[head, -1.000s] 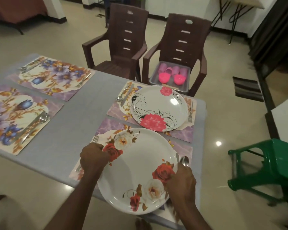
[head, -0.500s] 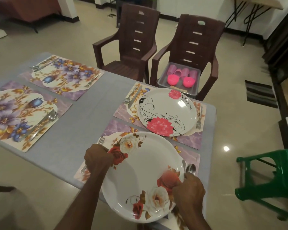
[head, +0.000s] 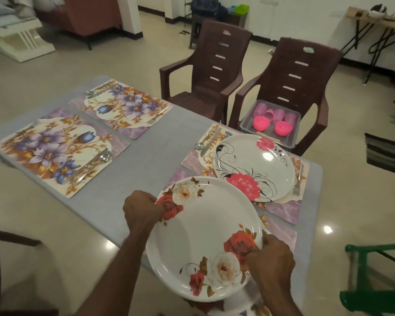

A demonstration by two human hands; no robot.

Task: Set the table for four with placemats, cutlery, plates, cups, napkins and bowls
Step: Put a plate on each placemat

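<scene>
Left hand (head: 140, 210) and right hand (head: 271, 258) pinch opposite rims of the rose plate (head: 203, 242), at 10 and 4 o'clock, over the near placemat (head: 281, 233). At 1 o'clock, touching its rim, lies the pink-flower plate (head: 255, 165) on the grey table (head: 146, 165).

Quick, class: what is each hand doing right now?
Left hand: grips the rose plate at its left rim.
Right hand: grips the same plate's right rim.
</scene>
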